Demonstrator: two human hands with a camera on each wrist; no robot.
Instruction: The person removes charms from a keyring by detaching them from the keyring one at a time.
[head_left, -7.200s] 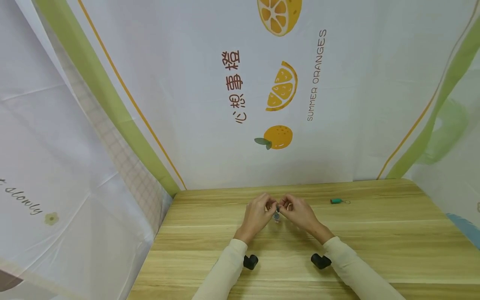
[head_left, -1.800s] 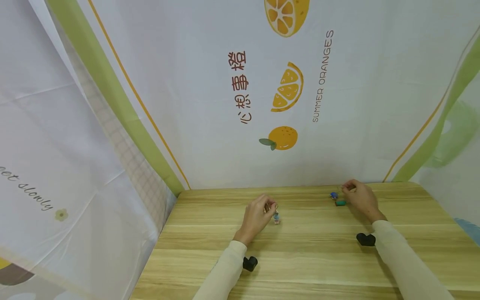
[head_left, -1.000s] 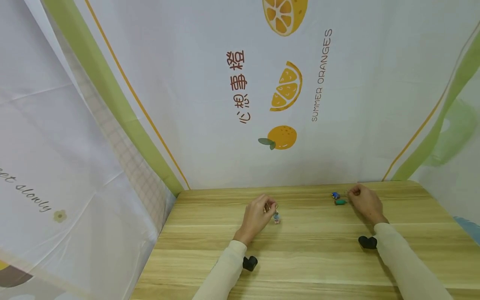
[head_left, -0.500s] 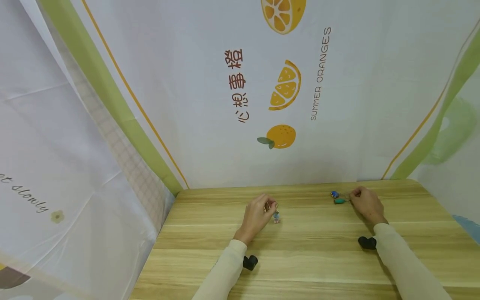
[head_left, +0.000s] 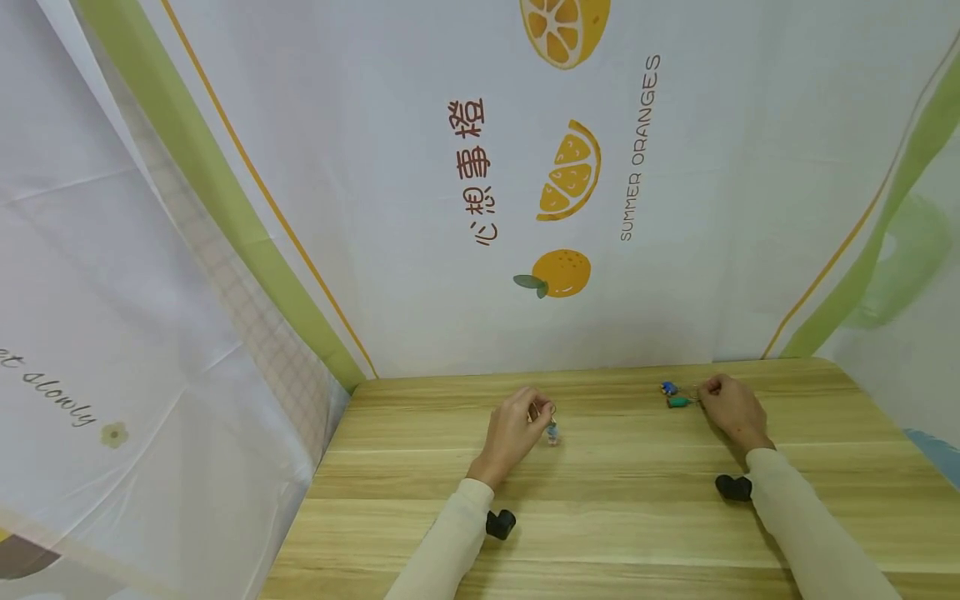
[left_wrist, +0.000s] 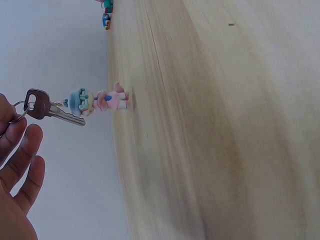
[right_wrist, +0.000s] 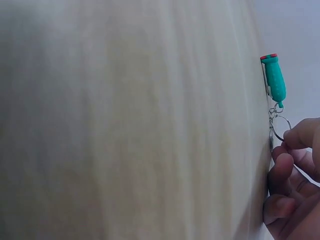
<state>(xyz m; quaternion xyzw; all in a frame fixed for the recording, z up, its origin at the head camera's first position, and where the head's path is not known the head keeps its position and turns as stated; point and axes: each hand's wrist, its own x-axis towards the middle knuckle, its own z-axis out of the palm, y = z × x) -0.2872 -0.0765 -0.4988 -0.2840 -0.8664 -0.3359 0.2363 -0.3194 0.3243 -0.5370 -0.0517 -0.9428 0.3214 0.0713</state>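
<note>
My left hand (head_left: pixel 513 429) pinches a metal key ring (left_wrist: pixel 21 111) between thumb and fingers, above the table. From the ring hang a key (left_wrist: pixel 40 105) with a dark head and a small figurine charm (left_wrist: pixel 101 100) with a pale blue cap and pink body, its feet close over the wood. On the right, my right hand (head_left: pixel 735 410) rests low at the table, thumb and finger pinching the metal ring (right_wrist: pixel 283 129) of a green keychain (right_wrist: pixel 275 80) with a red end. A blue figure keychain (head_left: pixel 668 388) lies just behind the green one.
A light wooden table (head_left: pixel 600 500) spans the front and meets a white hanging cloth (head_left: pixel 420 325) with printed oranges at its back edge. A black wrist camera (head_left: pixel 501 524) sits by the left wrist, another (head_left: pixel 733 487) by the right.
My right hand has left the left hand and moved right; the blue figure keychain now lies by the green one. Lately, the right hand has shifted slightly. The left hand stays put.
</note>
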